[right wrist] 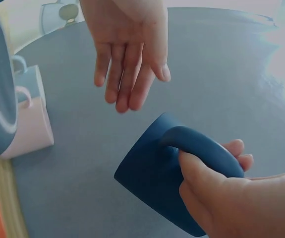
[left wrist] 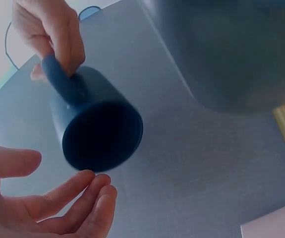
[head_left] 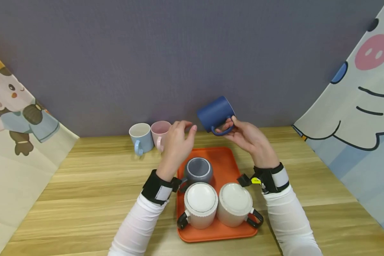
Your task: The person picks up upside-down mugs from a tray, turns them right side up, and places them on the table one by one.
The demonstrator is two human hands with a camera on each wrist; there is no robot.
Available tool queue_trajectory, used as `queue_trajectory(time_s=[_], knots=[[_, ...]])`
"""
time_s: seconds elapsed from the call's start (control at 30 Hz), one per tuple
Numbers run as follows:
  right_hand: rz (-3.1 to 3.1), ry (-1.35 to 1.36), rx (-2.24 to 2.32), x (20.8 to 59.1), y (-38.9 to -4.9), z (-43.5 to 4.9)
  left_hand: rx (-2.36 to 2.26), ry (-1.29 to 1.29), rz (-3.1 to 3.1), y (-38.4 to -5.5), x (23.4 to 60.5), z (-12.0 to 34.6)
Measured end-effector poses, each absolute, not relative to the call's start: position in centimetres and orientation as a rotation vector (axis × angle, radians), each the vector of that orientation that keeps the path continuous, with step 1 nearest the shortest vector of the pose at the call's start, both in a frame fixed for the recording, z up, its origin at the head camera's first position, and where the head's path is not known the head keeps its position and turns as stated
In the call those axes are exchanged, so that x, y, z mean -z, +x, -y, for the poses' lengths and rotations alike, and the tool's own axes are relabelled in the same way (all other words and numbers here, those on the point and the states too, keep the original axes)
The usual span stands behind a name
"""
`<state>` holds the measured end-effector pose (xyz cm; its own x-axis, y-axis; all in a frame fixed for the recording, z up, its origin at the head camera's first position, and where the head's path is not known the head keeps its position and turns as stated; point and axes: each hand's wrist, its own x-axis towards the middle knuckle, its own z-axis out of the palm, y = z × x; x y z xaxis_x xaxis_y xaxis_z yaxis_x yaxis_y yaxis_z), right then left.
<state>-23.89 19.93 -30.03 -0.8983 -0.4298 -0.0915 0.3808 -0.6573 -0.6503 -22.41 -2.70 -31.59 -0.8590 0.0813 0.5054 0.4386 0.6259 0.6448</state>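
Note:
In the head view, my right hand grips the handle of a dark blue mug, holding it tilted in the air beyond the tray. The left wrist view shows the mug's dark mouth turned towards my left hand. That hand's fingers are extended and hold nothing, with the fingertips close by the rim. From the right wrist, the mug's handle runs between my right thumb and fingers. Below the hands, a grey mug stands upside down on an orange tray.
Two white mugs with black handles, one left and one right, stand upside down on the tray's near half. A light blue mug and a pink mug stand upright at the table's back, by a grey wall.

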Motion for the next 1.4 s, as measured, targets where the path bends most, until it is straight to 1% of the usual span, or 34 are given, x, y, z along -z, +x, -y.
queue_trajectory(time_s=[0.57,0.73,1.03,1.4], knots=[[-0.853,-0.155,2.534,29.3,-24.0,-17.8,1.224,-0.400,2.408,-22.4,31.1,1.5],[-0.816,-0.169,2.532,29.4,-23.9,-17.4,1.239,-0.361,2.439,-22.4,31.1,1.3],[-0.769,-0.156,2.575,29.3,-23.6,-16.9,1.295,-0.291,2.381,-22.2,30.9,1.2],[-0.720,-0.133,2.644,29.2,-23.0,-16.4,1.293,-0.275,2.369,-21.9,30.9,1.0]])
